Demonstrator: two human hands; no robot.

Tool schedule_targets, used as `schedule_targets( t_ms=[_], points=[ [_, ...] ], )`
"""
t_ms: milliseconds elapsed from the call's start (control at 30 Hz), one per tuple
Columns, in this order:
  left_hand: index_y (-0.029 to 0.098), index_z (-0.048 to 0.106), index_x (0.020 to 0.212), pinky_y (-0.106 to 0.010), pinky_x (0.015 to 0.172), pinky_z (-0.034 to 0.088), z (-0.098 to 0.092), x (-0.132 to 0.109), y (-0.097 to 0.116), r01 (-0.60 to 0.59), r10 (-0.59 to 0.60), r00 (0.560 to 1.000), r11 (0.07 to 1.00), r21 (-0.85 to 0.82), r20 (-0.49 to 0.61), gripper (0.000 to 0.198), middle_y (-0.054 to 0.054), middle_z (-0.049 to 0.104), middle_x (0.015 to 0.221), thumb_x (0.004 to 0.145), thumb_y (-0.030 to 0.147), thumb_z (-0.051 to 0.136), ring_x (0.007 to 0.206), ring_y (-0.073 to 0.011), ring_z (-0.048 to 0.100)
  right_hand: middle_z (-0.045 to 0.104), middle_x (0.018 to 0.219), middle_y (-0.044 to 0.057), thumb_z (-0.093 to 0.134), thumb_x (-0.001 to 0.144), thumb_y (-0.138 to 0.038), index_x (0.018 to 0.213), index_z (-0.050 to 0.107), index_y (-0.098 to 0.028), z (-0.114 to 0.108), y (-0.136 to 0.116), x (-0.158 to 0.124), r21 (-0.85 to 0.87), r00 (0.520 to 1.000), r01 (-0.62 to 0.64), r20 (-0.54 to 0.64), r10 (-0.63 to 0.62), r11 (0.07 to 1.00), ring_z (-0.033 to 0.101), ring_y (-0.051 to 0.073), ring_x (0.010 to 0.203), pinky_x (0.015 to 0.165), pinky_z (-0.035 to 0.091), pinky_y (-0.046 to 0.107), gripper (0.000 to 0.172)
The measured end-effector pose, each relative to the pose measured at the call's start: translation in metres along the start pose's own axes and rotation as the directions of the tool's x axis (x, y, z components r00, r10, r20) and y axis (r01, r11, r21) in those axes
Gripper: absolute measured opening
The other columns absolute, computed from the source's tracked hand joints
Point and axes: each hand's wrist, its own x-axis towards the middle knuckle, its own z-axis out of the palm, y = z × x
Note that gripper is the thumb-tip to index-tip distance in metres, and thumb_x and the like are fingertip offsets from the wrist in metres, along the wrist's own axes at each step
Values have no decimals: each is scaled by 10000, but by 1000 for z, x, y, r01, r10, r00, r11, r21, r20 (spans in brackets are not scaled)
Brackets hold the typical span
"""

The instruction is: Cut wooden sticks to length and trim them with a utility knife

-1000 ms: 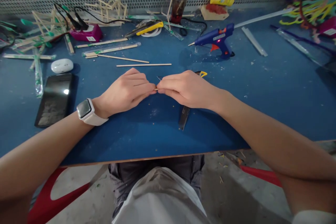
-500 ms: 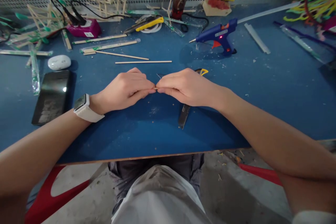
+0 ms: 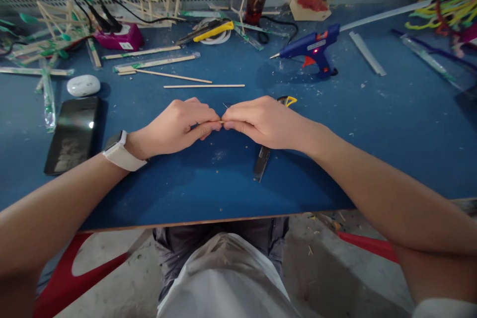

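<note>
Head view: left hand [image 3: 175, 126] and right hand [image 3: 261, 121] stayed by the knife [image 3: 262, 161], fingertips still clamped on a thin stick [image 3: 220, 121].

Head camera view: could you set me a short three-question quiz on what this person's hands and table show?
1. True or false: the right hand holds the blue glue gun.
2. What lies just beyond the black phone? A) a white oval case B) a hammer C) a spoon
3. Fill in: the left hand and the right hand pinch a thin ___ between their fingertips.
Key: 1 false, the glue gun lies on the table, apart from both hands. 2 A. 3 stick.
</note>
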Motion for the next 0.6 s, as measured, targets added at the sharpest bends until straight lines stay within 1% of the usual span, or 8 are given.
schedule_targets(
  t_ms=[33,100,133,200,267,367,467,600],
  points=[
    [230,703,974,-353,870,545,2,0,-1,-23,25,1000,994,106,-15,391,-8,772,820,1268,362,482,731,-173,703,818,1023,72,513,1251,-313,1101,779,-173,1,-1,0,-37,1000,-25,-8,25,999,706,201,898,795,412,317,336],
    [210,726,1012,-374,835,523,5,-2,-3,-45,63,997,949,311,-49,427,-41,772,848,1278,384,441,751,-199,700,800,1016,67,487,1267,-367,1102,765,-185,2,-3,0,-101,996,-81,-32,78,992,676,200,882,768,371,324,371],
    [201,738,1044,-377,825,517,7,-2,-3,-42,73,995,924,379,-67,428,-49,774,856,1280,384,432,759,-206,703,789,1005,63,471,1275,-401,1096,756,-190,3,-4,0,-125,994,-104,-50,99,987,661,199,870,764,359,328,398],
    [190,756,1131,-372,820,514,9,-3,-3,-22,73,992,898,440,-100,396,-48,782,862,1281,367,435,757,-205,707,772,996,63,445,1284,-456,1085,741,-191,3,-7,0,-160,987,-144,-93,130,977,645,200,860,765,348,336,445],
    [188,762,1180,-367,820,513,10,-3,-2,-12,76,990,889,457,-121,367,-35,784,848,1278,348,447,732,-198,696,765,994,71,443,1283,-485,1071,735,-185,3,-8,0,-197,982,-166,-126,143,966,644,207,864,761,336,345,469],
    [197,770,1132,-368,835,508,9,-2,-1,-30,79,991,914,404,-104,357,-18,772,817,1264,299,454,697,-186,667,768,984,69,453,1278,-447,1060,739,-187,1,-8,0,-231,986,-153,-95,135,961,654,209,872,747,312,348,444],
    [218,770,1090,-355,857,515,4,-1,-1,-44,58,997,970,239,-53,363,-12,775,838,1254,301,457,717,-180,669,775,958,49,446,1276,-398,1068,750,-198,0,-6,-1,-210,995,-99,-34,94,973,651,193,842,732,307,338,420],
    [238,756,1053,-312,816,508,-2,0,3,53,-54,998,996,66,26,344,-14,775,862,1240,321,480,784,-188,691,784,940,43,439,1281,-422,1063,756,-194,-2,-2,-2,-139,1000,-28,-3,28,990,651,184,816,732,344,319,447]
  ],
)
